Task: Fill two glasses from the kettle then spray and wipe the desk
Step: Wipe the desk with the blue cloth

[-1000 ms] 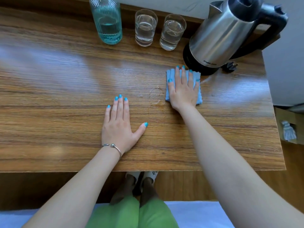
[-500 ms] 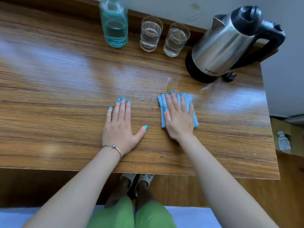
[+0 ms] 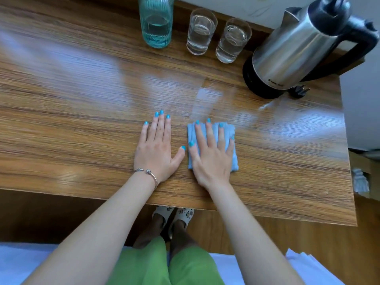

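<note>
My right hand (image 3: pixel 211 159) lies flat on a folded blue cloth (image 3: pixel 228 128), pressing it onto the wooden desk (image 3: pixel 72 99) near the front edge. Just left of it, my left hand (image 3: pixel 158 149) rests flat on the bare wood with fingers spread; its thumb tip almost meets the cloth. A wet, shiny streak (image 3: pixel 207 97) runs from the cloth toward the back. Two glasses (image 3: pixel 200 33) (image 3: pixel 232 42) holding water stand at the back, beside a steel kettle (image 3: pixel 294 52) on its black base at the back right.
A ribbed teal bottle (image 3: pixel 156 23) with liquid stands left of the glasses. The kettle's plug (image 3: pixel 299 90) lies by its base. A box with tissue (image 3: pixel 359 182) sits off the desk's right edge. My slippered feet (image 3: pixel 174 217) show under the desk.
My right hand has dragged the cloth from beside the kettle back toward the front edge, ending next to my left hand. The left hand stayed in place.
</note>
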{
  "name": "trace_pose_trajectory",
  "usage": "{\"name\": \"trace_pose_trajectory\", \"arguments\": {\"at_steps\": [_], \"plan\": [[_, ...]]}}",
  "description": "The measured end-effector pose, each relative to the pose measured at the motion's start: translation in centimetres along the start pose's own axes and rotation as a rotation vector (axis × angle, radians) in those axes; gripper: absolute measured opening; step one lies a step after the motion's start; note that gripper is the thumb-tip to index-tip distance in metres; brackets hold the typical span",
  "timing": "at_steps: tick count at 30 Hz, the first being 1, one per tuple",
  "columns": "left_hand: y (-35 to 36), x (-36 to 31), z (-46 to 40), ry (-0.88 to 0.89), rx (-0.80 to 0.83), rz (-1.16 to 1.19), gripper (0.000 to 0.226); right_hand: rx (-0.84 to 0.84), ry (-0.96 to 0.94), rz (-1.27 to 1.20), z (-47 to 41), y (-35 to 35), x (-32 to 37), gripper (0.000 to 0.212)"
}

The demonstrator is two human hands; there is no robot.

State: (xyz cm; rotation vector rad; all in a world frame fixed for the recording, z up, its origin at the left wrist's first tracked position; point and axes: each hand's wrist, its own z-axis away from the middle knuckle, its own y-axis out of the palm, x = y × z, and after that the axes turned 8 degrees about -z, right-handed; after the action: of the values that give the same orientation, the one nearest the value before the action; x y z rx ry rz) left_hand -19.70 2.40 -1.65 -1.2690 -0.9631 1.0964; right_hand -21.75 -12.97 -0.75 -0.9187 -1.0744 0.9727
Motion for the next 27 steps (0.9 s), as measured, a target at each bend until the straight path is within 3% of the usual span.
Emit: {"name": "trace_pose_trajectory", "arguments": {"at_steps": [4, 12, 17, 22, 27], "plan": [[-0.1, 0.0, 0.1, -0.002, 0.007, -0.003, 0.087, 0.022, 0.001, 0.013, 0.1, 0.0, 0.0, 0.057], [0.3, 0.1, -0.1, -0.010, 0.001, 0.014, 0.085, -0.017, -0.003, -0.027, -13.3, -1.7, 3.8, 0.055], [0.0, 0.4, 0.1, -0.026, -0.041, 0.150, 0.072, 0.013, -0.091, -0.019, -7.9, -0.8, 2.6, 0.056], [-0.4, 0.7, 0.4, -0.200, -0.045, 0.195, 0.065, -0.011, -0.090, 0.025, 1.3, 1.2, 2.4, 0.057], [-0.9, 3.0, -1.7, -0.179, -0.019, 0.109, 0.064, 0.074, -0.156, 0.041, -1.3, 0.2, 2.3, 0.057]]}}
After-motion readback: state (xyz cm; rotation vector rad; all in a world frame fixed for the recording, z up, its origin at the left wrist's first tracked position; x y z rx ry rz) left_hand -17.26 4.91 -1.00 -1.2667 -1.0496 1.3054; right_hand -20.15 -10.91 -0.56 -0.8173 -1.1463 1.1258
